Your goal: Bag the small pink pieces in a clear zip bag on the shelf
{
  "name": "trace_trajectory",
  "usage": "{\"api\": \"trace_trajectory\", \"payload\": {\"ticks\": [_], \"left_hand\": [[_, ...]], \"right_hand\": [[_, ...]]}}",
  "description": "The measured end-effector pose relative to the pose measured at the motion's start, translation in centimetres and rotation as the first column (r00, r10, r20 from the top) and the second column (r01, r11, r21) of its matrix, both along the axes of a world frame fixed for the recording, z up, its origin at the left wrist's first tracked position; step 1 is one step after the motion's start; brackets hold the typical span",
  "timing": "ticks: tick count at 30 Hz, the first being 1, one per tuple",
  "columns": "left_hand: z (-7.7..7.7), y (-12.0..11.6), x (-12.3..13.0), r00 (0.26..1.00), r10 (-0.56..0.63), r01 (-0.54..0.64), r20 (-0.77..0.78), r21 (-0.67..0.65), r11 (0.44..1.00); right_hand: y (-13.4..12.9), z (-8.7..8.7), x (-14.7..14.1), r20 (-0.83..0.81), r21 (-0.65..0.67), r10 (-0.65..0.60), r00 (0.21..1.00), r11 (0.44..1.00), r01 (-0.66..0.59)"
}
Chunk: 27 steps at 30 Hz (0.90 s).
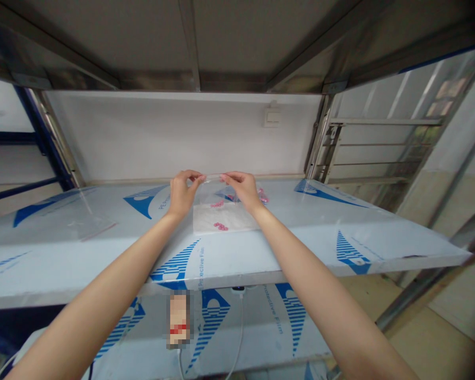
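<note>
Both hands pinch the top edge of a clear plastic bag (211, 191) above the shelf. My left hand (182, 193) is closed on its left corner, my right hand (243, 189) on its right corner. Several small pink pieces (217, 203) show in or behind the bag. Below it, a white sheet (206, 217) lies on the film-covered shelf (309, 237), with several pink pieces (220, 226) on it. More pink items (263, 196) sit just right of my right hand, partly hidden by it.
Another clear bag with a red line (98, 232) lies flat at the left. A lower shelf (257, 332) holds a pixelated object (178, 320) with a white cable. A metal upper deck (154, 42) hangs overhead. A wall switch (272, 117) is behind.
</note>
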State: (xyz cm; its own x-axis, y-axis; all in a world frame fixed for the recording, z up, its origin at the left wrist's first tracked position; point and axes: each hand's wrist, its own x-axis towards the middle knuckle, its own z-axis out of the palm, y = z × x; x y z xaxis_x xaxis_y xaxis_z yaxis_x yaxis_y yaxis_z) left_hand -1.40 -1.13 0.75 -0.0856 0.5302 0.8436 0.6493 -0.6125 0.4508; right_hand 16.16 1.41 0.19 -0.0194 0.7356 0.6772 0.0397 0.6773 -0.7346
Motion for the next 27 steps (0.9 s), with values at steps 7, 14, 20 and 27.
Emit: {"api": "trace_trajectory", "payload": {"ticks": [7, 14, 20, 27], "left_hand": [[-0.10, 0.07, -0.02, 1.000, -0.017, 0.017, -0.020, 0.004, 1.000], [0.10, -0.23, 0.19, 0.999, -0.039, 0.038, -0.033, -0.030, 0.999], [0.10, -0.21, 0.26, 0.998, -0.055, 0.055, -0.015, -0.014, 0.998], [-0.20, -0.54, 0.66, 0.991, -0.101, 0.103, -0.089, 0.026, 0.994]], "right_hand": [[-0.16, 0.07, 0.01, 0.028, 0.051, -0.019, 0.999, 0.999, 0.017], [-0.16, 0.23, 0.22, 0.071, 0.052, -0.070, 0.995, 0.996, 0.066], [-0.20, 0.14, -0.02, 0.081, 0.078, 0.031, 0.996, 0.996, -0.037], [-0.77, 0.44, -0.11, 0.143, 0.076, -0.006, 0.990, 0.997, -0.005]]}}
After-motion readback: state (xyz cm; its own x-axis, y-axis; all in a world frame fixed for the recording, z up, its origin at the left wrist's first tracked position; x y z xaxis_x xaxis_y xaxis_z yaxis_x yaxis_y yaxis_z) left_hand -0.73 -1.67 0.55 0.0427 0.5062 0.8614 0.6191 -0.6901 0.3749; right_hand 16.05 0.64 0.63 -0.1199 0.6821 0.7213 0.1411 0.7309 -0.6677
